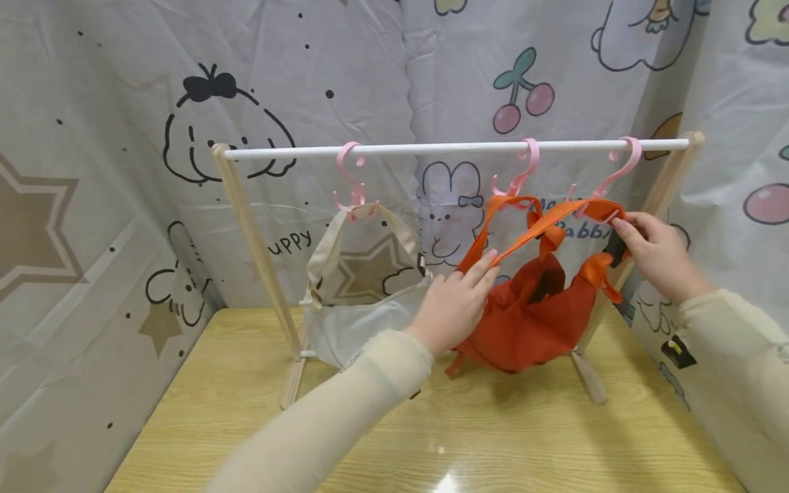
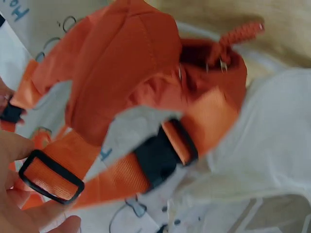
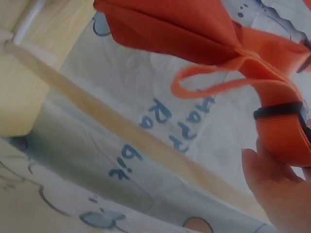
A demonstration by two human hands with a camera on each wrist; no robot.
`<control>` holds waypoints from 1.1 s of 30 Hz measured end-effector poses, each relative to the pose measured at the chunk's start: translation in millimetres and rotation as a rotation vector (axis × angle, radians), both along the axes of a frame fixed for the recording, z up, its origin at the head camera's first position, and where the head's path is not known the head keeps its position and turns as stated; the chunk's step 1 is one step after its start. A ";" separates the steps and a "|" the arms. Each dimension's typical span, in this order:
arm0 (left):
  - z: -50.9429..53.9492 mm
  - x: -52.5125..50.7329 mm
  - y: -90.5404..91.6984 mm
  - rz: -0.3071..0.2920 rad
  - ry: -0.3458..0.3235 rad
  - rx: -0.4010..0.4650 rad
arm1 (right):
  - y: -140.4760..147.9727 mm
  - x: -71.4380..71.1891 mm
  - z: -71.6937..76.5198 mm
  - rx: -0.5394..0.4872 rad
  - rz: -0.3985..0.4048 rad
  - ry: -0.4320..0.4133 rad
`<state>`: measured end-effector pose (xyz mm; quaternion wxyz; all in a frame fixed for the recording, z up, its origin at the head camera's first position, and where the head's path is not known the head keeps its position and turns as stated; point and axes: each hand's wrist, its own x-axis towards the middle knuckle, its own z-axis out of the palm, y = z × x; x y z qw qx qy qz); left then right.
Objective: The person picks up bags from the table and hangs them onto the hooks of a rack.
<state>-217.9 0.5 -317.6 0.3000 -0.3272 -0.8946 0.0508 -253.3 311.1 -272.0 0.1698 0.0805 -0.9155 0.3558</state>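
An orange bag [image 1: 530, 335] hangs from the rack by its orange strap [image 1: 555, 218], tilted, its body above the table. The strap lies at the middle pink hook [image 1: 531, 161] and the right pink hook [image 1: 631, 161]. My left hand [image 1: 453, 305] holds the strap's left part, beside a black slider [image 2: 60, 171]; a black clip buckle [image 2: 156, 158] shows farther along it. With thumb and fingers my right hand [image 1: 666, 257] pinches the strap by the right hook, near another black slider [image 3: 279, 110]. The left forearm covers part of a whitish bag [image 1: 364, 322].
The whitish bag hangs from the left pink hook [image 1: 350, 168], left of the orange bag. A white rod [image 1: 431, 148] spans the wooden rack's posts [image 1: 255, 239]. Beneath is a wood-grain table [image 1: 481, 438]; a printed curtain [image 1: 345, 82] closes the back and sides.
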 end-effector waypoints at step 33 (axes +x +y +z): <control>-58.2 27.0 -19.4 -0.014 -0.437 0.183 | -12.4 33.6 -84.9 -0.116 0.046 -0.180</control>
